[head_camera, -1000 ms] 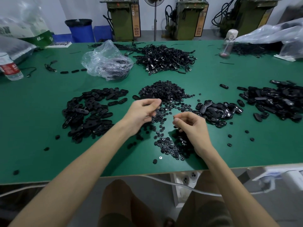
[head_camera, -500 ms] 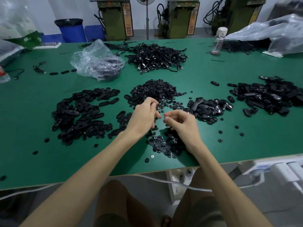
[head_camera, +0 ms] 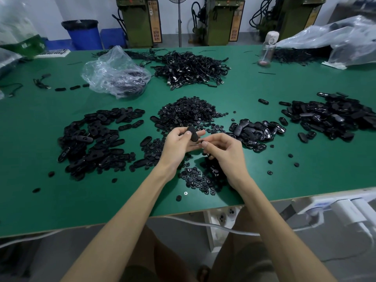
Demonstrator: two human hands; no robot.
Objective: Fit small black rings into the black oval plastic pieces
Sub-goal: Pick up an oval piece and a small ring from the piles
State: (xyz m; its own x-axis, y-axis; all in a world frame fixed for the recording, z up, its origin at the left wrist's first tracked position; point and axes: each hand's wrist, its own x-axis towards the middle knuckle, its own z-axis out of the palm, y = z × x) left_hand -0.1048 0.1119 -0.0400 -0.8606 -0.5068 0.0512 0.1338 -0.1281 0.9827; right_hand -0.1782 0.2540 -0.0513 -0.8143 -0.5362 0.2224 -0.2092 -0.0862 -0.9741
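Observation:
My left hand [head_camera: 179,143] holds a black oval plastic piece [head_camera: 192,134] between thumb and fingers, just above the green table [head_camera: 40,200]. Close to its right, my right hand [head_camera: 223,151] pinches a small black ring [head_camera: 203,142] at its fingertips, almost touching the oval. A heap of small black rings [head_camera: 191,112] lies beyond the hands, and more rings [head_camera: 195,178] are scattered under them. Piles of black ovals lie at the left [head_camera: 93,139], right of centre [head_camera: 256,131] and far right [head_camera: 333,117].
A clear plastic bag [head_camera: 116,74] and a tangle of black cables [head_camera: 191,70] sit farther back. A bottle [head_camera: 267,49] stands at the back right beside more plastic bags [head_camera: 335,41]. A small screw [head_camera: 185,193] lies near the table's front edge. Machines stand behind.
My left hand has turned so the oval piece shows between its fingers. My right hand has brought a ring up beside it. The view has shifted slightly.

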